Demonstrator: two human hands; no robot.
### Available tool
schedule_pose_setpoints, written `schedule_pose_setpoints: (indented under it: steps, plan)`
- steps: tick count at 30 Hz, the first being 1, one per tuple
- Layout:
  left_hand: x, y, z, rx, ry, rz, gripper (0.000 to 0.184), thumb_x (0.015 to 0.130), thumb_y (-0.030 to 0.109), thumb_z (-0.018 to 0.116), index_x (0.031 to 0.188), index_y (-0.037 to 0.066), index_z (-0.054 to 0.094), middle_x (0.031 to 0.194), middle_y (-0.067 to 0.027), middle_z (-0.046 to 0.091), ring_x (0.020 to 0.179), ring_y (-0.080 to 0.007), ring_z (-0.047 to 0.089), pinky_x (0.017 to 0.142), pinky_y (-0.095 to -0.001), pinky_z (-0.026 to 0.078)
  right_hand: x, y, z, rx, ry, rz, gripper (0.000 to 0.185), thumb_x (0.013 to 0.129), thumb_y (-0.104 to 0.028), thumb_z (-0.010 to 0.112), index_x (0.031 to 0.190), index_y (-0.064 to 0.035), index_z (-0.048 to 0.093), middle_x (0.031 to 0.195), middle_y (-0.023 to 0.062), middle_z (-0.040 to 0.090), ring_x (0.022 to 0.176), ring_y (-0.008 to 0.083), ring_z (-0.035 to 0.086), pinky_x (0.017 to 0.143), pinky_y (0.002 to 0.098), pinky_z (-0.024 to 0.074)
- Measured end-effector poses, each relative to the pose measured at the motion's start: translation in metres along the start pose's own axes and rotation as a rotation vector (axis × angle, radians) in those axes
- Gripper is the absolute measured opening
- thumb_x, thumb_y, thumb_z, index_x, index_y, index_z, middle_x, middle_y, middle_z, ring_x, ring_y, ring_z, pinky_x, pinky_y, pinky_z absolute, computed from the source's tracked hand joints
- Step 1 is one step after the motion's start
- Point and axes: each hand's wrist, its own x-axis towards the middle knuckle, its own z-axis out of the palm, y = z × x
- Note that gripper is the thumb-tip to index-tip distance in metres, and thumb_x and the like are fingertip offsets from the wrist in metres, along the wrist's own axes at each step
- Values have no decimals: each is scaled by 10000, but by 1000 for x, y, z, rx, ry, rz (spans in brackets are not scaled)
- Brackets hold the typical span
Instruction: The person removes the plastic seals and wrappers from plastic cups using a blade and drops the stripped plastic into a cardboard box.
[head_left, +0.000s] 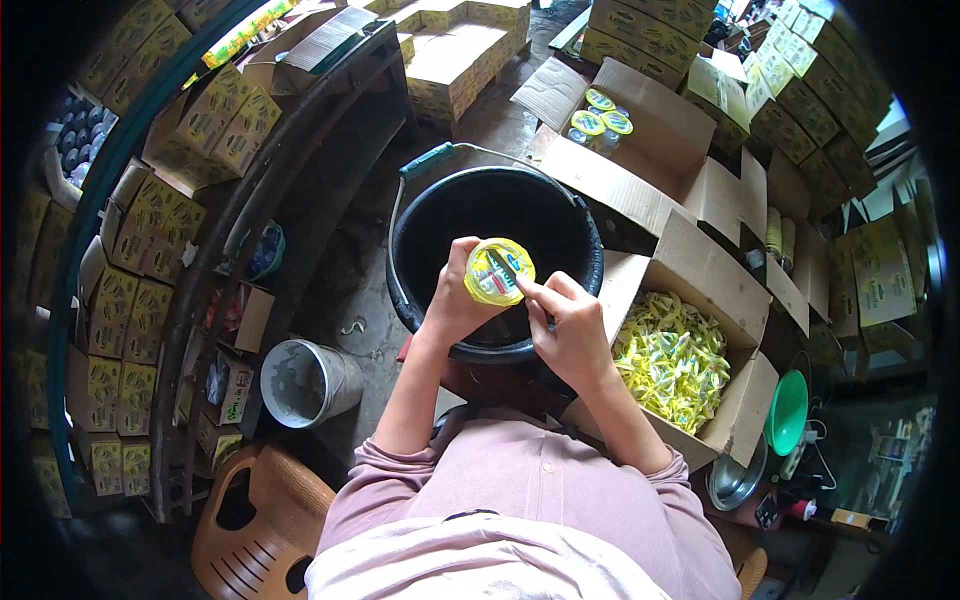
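1. Printed cartons (160,228) stand in stacks at both sides of the room.
2. Left hand (456,292) grasps a yellow-lidded cup (500,272) above a black bucket (428,215).
3. Right hand (570,325) is curled, with one fingertip at the cup's edge; whether it also grips something, I cannot tell.
4. Near the bucket, an open box (715,290) contains yellow strips (670,365).
5. Similar lidded cups (588,122) sit in another box (665,135).

I log the cup lid (500,272) as yellow-edged with green lettering; bucket (470,215), black; handle grip (427,161), teal; plastic strips (668,362), yellow mixed with white; carton (715,285), plain brown; bowl (788,410), green; chair (290,498), orange-brown; shirt (590,490), dusty pink.
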Motion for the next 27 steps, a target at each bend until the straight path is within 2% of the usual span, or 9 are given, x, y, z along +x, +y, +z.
schedule_pose_setpoints:
  steps: [11,23,27]
  plan:
    - [0,0,0,5,-13,9,663,561,142,820,1035,59,364,880,-137,594,839,-275,624,701,-338,510,6,-3,-3,-101,-74,-20,298,699,25,546,988,-22,600,825,146,536,721,309,547,703,386,459]
    - [-1,-2,1,45,-44,-20,669,558,113,818,1055,49,375,903,-158,585,865,-295,610,733,-345,502,-14,5,-12,-100,-143,66,299,687,48,535,968,-22,610,783,130,516,706,298,535,683,378,451]
    - [-1,3,2,21,-74,-42,657,565,97,810,1057,49,378,919,-164,585,874,-299,608,738,-346,503,-10,7,-9,-148,-141,26,290,686,49,529,957,-16,613,782,134,517,708,304,541,684,381,452]
